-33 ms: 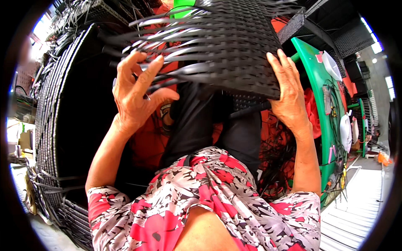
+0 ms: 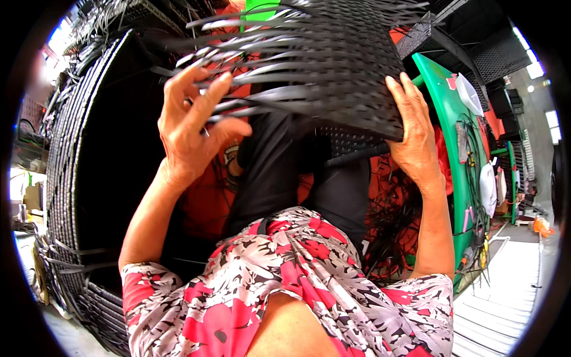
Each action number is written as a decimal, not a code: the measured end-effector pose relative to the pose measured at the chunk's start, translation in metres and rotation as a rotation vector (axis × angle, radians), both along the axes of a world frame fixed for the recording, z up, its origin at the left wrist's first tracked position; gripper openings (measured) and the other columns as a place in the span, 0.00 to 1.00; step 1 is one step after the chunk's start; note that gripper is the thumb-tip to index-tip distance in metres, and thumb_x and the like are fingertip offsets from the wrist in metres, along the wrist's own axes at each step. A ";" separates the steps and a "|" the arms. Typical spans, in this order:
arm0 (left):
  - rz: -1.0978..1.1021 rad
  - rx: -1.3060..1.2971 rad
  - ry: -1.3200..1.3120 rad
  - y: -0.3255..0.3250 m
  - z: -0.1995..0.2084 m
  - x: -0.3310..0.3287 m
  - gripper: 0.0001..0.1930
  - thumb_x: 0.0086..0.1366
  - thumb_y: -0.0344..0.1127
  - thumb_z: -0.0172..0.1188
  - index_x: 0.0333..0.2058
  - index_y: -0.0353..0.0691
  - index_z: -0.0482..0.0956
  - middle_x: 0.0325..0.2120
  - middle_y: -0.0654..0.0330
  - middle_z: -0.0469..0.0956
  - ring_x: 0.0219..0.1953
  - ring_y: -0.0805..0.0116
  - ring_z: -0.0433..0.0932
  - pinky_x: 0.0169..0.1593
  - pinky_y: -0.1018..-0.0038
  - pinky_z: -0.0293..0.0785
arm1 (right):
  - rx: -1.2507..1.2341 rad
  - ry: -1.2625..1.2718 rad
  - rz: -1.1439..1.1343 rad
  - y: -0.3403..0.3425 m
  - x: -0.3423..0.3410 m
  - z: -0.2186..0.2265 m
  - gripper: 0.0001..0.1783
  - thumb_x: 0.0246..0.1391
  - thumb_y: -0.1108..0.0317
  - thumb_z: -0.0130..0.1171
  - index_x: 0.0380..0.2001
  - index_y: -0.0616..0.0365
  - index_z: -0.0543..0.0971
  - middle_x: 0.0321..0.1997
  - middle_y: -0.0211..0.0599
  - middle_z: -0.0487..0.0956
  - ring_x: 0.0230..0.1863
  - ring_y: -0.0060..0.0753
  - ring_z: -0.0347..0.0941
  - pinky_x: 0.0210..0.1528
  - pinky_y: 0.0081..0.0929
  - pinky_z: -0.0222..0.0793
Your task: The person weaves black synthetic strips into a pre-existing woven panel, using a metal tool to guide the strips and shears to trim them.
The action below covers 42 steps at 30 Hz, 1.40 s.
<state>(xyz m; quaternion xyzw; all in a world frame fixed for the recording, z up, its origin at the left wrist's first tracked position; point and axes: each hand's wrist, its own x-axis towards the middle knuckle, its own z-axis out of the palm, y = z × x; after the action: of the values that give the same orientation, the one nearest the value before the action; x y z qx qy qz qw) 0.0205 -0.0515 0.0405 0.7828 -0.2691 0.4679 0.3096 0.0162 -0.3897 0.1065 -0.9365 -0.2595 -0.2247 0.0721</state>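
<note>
A black woven wicker panel [image 2: 357,71] is raised over my thighs, with long loose flat strips [image 2: 267,76] fanning out from its left side. My right hand [image 2: 413,137] grips the panel's right edge near its lower corner, fingers along the edge and thumb hidden. Among the strip ends, my left hand [image 2: 193,128] has its fingers and thumb apart. Some strips pass behind or against its fingertips; whether it touches them I cannot tell. The panel and strips are partly blurred. Below the panel, another black woven piece [image 2: 351,143] shows.
At left stands a large black woven frame [image 2: 65,178] with a dark hollow side. A green board [image 2: 449,131] stands at right, hung with cords and small tools. Black strip scraps [image 2: 389,220] lie on the red floor [image 2: 205,208]. More woven pieces [image 2: 493,56] are behind.
The panel has shifted slightly to the right and its strips have swung. My right hand moved slightly right with the edge; my left hand moved slightly left.
</note>
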 end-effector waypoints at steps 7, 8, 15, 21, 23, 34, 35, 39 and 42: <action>-0.105 -0.580 0.227 -0.020 0.013 0.010 0.22 0.72 0.48 0.47 0.42 0.36 0.82 0.31 0.68 0.75 0.25 0.84 0.65 0.24 0.86 0.52 | 0.136 0.119 -0.148 -0.079 -0.007 -0.017 0.40 0.44 0.82 0.59 0.63 0.52 0.63 0.67 0.47 0.61 0.67 0.51 0.58 0.67 0.38 0.55; -0.153 -0.675 0.296 -0.024 0.014 0.009 0.21 0.71 0.48 0.48 0.40 0.36 0.83 0.29 0.68 0.76 0.25 0.84 0.65 0.26 0.85 0.56 | 0.140 0.110 -0.155 -0.093 -0.007 -0.021 0.41 0.43 0.83 0.59 0.64 0.51 0.63 0.67 0.47 0.61 0.68 0.50 0.56 0.68 0.37 0.54; -0.422 -0.730 0.488 -0.080 0.014 0.000 0.19 0.73 0.42 0.46 0.32 0.34 0.81 0.22 0.67 0.74 0.23 0.83 0.67 0.26 0.84 0.60 | 0.232 0.144 -0.214 -0.139 -0.015 -0.039 0.47 0.40 0.88 0.59 0.66 0.52 0.60 0.69 0.42 0.60 0.70 0.41 0.54 0.71 0.33 0.47; -0.508 -0.476 0.550 -0.117 0.003 -0.031 0.18 0.72 0.36 0.42 0.29 0.32 0.76 0.21 0.60 0.74 0.19 0.75 0.68 0.26 0.79 0.65 | 0.353 0.129 -0.298 -0.156 -0.030 -0.055 0.43 0.42 0.83 0.59 0.65 0.51 0.62 0.68 0.46 0.61 0.70 0.45 0.54 0.69 0.35 0.51; -0.486 -0.346 0.457 -0.122 0.016 -0.040 0.22 0.73 0.39 0.36 0.30 0.30 0.76 0.22 0.57 0.74 0.19 0.70 0.69 0.24 0.76 0.66 | 0.345 0.102 -0.283 -0.172 -0.030 -0.062 0.42 0.43 0.79 0.61 0.64 0.51 0.62 0.67 0.47 0.62 0.70 0.44 0.55 0.70 0.35 0.50; -1.213 -0.257 0.244 -0.181 0.023 -0.064 0.32 0.73 0.54 0.35 0.26 0.31 0.76 0.18 0.53 0.76 0.16 0.64 0.75 0.18 0.76 0.66 | 0.488 -0.064 0.033 -0.031 -0.117 -0.032 0.21 0.58 0.60 0.54 0.50 0.61 0.72 0.52 0.46 0.72 0.54 0.51 0.67 0.57 0.46 0.61; -1.278 -0.312 0.316 -0.193 0.031 -0.064 0.32 0.73 0.54 0.35 0.25 0.32 0.75 0.17 0.53 0.75 0.16 0.65 0.74 0.17 0.77 0.65 | 0.675 0.109 0.156 -0.015 -0.124 -0.038 0.19 0.61 0.58 0.49 0.47 0.62 0.72 0.49 0.47 0.73 0.53 0.50 0.68 0.56 0.44 0.62; -1.379 -0.397 0.726 -0.212 0.039 -0.071 0.35 0.72 0.59 0.33 0.26 0.31 0.76 0.19 0.56 0.75 0.15 0.75 0.67 0.20 0.78 0.64 | 1.035 0.552 0.243 -0.023 -0.149 -0.051 0.16 0.62 0.61 0.52 0.45 0.62 0.74 0.45 0.43 0.76 0.47 0.45 0.71 0.50 0.33 0.66; -1.447 -0.566 0.967 -0.234 0.034 -0.073 0.31 0.74 0.52 0.34 0.30 0.31 0.78 0.23 0.60 0.74 0.19 0.78 0.67 0.23 0.82 0.61 | 1.048 0.721 0.044 -0.033 -0.173 -0.044 0.13 0.55 0.71 0.60 0.44 0.60 0.75 0.39 0.39 0.78 0.36 0.30 0.74 0.40 0.24 0.69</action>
<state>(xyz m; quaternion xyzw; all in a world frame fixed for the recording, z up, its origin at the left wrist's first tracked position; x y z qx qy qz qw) -0.0529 -0.2853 0.0743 0.4288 -0.4101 -0.1706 0.7867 -0.1563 -0.4226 0.0630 -0.7881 -0.0936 0.0092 0.6083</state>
